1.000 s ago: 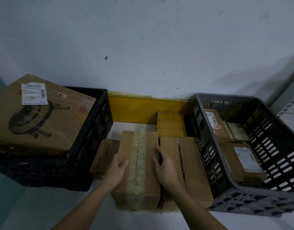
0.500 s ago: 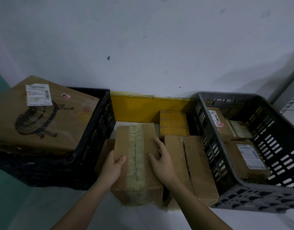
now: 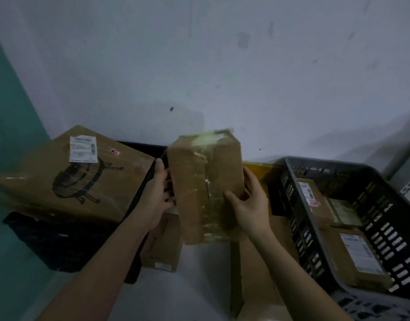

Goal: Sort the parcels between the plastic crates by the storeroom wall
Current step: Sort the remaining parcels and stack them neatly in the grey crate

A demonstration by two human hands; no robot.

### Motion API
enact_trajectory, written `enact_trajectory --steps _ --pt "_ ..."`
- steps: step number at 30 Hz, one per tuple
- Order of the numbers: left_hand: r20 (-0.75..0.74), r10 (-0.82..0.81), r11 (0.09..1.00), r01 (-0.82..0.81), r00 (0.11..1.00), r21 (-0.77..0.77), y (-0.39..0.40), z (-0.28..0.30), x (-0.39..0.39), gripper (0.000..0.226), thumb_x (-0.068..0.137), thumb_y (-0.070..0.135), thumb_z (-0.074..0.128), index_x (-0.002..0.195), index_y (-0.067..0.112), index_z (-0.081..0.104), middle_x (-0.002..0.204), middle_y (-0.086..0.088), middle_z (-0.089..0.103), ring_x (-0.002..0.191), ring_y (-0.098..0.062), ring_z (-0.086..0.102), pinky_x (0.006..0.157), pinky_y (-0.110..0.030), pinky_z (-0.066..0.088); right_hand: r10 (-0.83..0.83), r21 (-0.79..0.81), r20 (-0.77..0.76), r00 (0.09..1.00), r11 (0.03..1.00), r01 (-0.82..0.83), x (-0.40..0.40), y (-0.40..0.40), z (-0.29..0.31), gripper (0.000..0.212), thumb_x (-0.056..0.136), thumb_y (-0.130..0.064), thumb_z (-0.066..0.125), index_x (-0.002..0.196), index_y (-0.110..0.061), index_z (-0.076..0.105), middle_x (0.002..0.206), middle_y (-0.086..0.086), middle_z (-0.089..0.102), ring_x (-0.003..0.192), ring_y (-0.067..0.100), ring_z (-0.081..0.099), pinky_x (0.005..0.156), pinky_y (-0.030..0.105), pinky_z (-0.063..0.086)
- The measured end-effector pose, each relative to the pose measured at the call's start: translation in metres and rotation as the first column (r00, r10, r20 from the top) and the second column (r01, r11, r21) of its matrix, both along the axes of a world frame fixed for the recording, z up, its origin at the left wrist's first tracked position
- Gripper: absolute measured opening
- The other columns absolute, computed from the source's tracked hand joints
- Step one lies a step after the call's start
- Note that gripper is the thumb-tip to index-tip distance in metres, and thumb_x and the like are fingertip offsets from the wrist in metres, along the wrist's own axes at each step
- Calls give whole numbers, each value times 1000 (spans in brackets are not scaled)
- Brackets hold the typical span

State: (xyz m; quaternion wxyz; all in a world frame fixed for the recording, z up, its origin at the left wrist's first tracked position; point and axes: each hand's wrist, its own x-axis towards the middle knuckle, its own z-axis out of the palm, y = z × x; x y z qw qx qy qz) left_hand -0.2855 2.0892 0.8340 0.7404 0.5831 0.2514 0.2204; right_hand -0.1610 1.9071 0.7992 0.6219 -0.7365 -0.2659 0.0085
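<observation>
**Two hands hold one taped box up in the air**

The left hand (image 3: 156, 200) grips the left side of the taped box (image 3: 206, 186). Its fingers go behind the box, so they are mostly hidden. The right hand (image 3: 250, 202) grips the right side, with the thumb curled on the front. The box is up off the floor, between the two crates, standing tall and tilted a bit.

The box is brown cardboard. A strip of clear, shiny tape runs down its middle and over the top. The top is blurry.

There are two crates. The black crate (image 3: 60, 242) is on the left. One big box (image 3: 69, 179) lies tilted on top of it, with a white label and a black drawing of a round thing. The grey crate (image 3: 333, 230) is on the right. It has at least three parcels (image 3: 359, 258) inside, two with white labels. The words are too small to read.

Under the hands, on the floor, are more brown boxes. One small box (image 3: 162, 249) sits by the black crate. One long box (image 3: 259, 281) sits by the grey crate and is partly hidden by the right arm. A yellow thing (image 3: 261, 172) peeks out behind.
</observation>
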Motion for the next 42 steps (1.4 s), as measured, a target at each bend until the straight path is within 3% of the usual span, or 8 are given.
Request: enact_trajectory --steps 3,6,13,18,22,26,34,42 --pt "99 -106 987 117 989 -111 7 14 4 75 72 85 40 115 32 69 107 2 75 98 -18 71 70 -37 60 -8 -76 252 968 997 28 4 -12 5 65 90 -3 66 140 -42 48 132 -20 56 121 1 55 99 29 52" --pt "96 -73 997 71 993 22 5 19 12 59 70 61 74 119 30 64 110 3 74 95 -13 72 68 -29 59 72 -88 445 893 995 -37 8 -21 6 63 89 5 63 141 -29 48 140 -8 53 130 10 51 105 41 48" --pt "71 -14 976 -1 997 220 3 -4 18 87 63 45 87 139 32 48 122 5 67 105 -15 68 79 -36 59 447 -62 -126 886 887 -457 5 -34 21 96 73 -63 76 150 -53 21 148 -29 36 131 -13 39 93 10 45" --pt "74 -101 891 57 992 450 -15 -24 15 87 60 47 87 134 55 42 134 22 54 121 2 55 93 -27 52 406 71 -118 906 914 -400 7 -27 8 68 88 -39 72 137 -55 28 127 -32 56 119 -5 57 84 13 52" --pt "36 -197 933 175 980 315 -21 -16 16 87 55 61 87 131 35 53 123 10 68 112 -12 65 82 -30 57 279 14 5 960 960 -279 15 -35 -8 69 93 -21 69 135 -60 31 128 -32 55 122 -4 54 88 12 50" --pt "143 -159 978 176 977 -114 -27 -2 22 54 80 57 63 127 30 60 127 -3 67 111 -22 66 91 -52 53 234 -65 74 969 971 -230 22 -41 -19 68 91 -23 68 145 -38 30 127 -33 54 117 -6 56 84 7 48" --pt "37 -332 932 334 942 -141 -28 4 21 76 73 38 78 139 47 42 137 4 54 122 -27 56 80 -59 56 170 -182 132 976 973 -145 32 -46 -28 67 91 -8 67 146 -17 30 116 -15 65 104 2 64 86 29 57" --pt "236 -210 972 229 949 -57 -23 -4 15 76 81 15 66 143 51 39 137 9 58 121 -23 60 82 -49 58 380 -137 27 924 917 -373 13 -39 3 91 72 -32 79 149 -36 31 147 -15 40 137 5 39 102 17 43"
